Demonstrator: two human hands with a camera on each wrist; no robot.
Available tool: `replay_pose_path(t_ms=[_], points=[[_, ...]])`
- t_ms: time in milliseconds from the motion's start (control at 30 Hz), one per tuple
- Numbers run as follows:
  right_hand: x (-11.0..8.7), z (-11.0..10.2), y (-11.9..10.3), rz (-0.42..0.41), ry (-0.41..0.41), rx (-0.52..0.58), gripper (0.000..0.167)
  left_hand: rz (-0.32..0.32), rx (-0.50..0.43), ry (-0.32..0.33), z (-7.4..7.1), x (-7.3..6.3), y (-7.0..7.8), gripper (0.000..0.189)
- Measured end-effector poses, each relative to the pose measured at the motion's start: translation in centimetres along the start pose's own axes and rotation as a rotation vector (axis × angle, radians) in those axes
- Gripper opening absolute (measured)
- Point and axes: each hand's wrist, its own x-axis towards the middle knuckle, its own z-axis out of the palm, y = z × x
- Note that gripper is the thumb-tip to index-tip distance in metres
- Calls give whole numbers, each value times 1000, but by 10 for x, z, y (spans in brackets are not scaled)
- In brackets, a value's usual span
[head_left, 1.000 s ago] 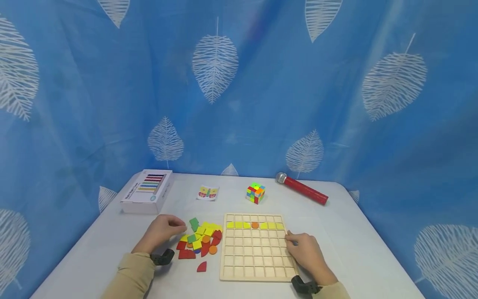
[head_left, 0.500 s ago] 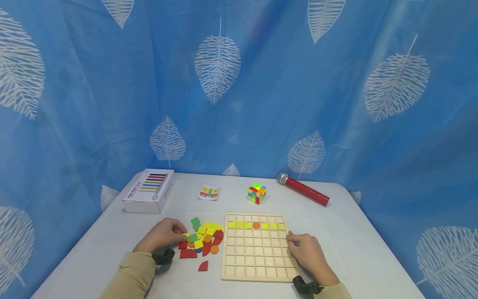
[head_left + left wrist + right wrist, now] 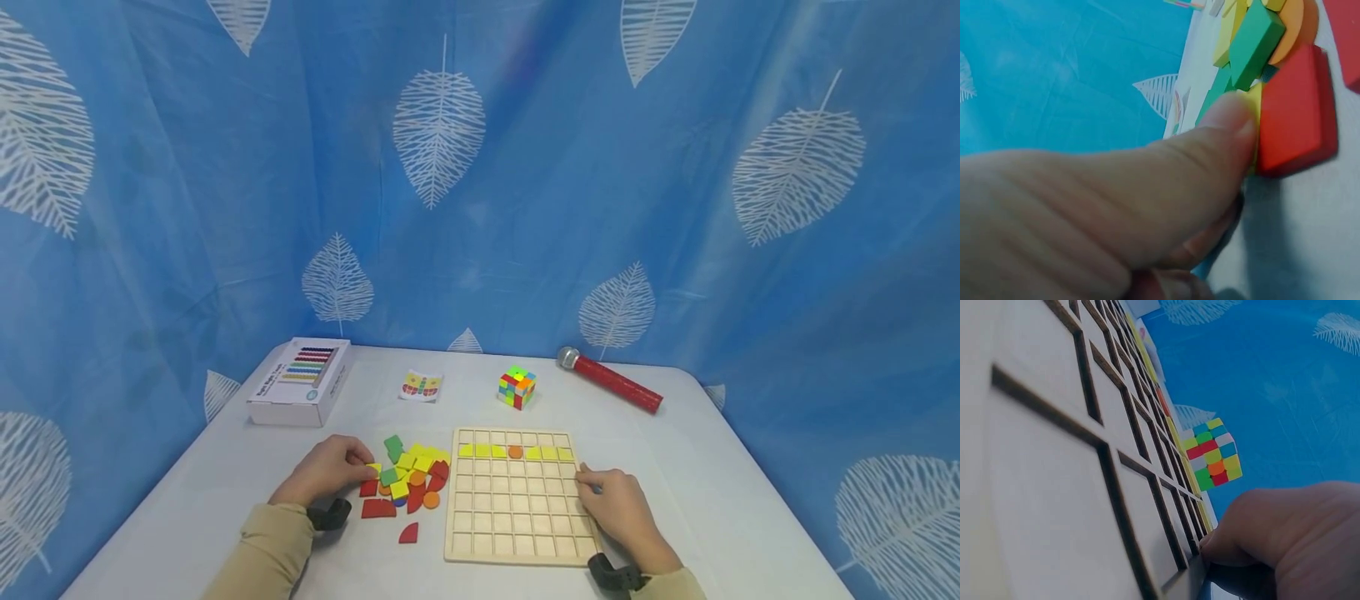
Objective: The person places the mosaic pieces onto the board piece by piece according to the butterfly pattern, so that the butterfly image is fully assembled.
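At the left end of a loose pile of coloured tiles, my left hand [image 3: 330, 468] pinches a yellow tile [image 3: 373, 471] between thumb and fingers. The left wrist view shows the thumb over most of that yellow tile [image 3: 1255, 100], beside a red tile [image 3: 1294, 119] and a green tile [image 3: 1257, 47]. My right hand [image 3: 618, 504] holds the right edge of a wooden grid board [image 3: 450, 533], thumb on its rim. Along the board's second row from the far side lie several yellow tiles [image 3: 482, 451] and an orange disc [image 3: 515, 452]. The right fingers are mostly hidden behind the thumb.
A red quarter-round tile [image 3: 408, 533] lies apart, in front of the pile. Further back stand a white box [image 3: 288, 412], a small pattern card [image 3: 421, 387], a puzzle cube [image 3: 517, 388] and a red microphone [image 3: 611, 381]. Blue curtain surrounds the table.
My left hand has moved slightly right and down to the pile's edge and now pinches the yellow tile. The right hand stays at the board's edge.
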Motion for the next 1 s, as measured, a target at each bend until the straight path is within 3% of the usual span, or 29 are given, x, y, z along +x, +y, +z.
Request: replay_pose_path(t_ms=[333,600,767,1000], points=[[0,0,-1,-4,8,-6,23,37,-17,38,-2,2,-2,11],[1,0,0,-1,8,4,23,37,-113,95,3,7,-3,15],[1,-1,1,9,-5,12,23,57,-167,131,11,5,12,18],[1,1,0,5,-4,10,23,137,-183,104,33,0,45,11]])
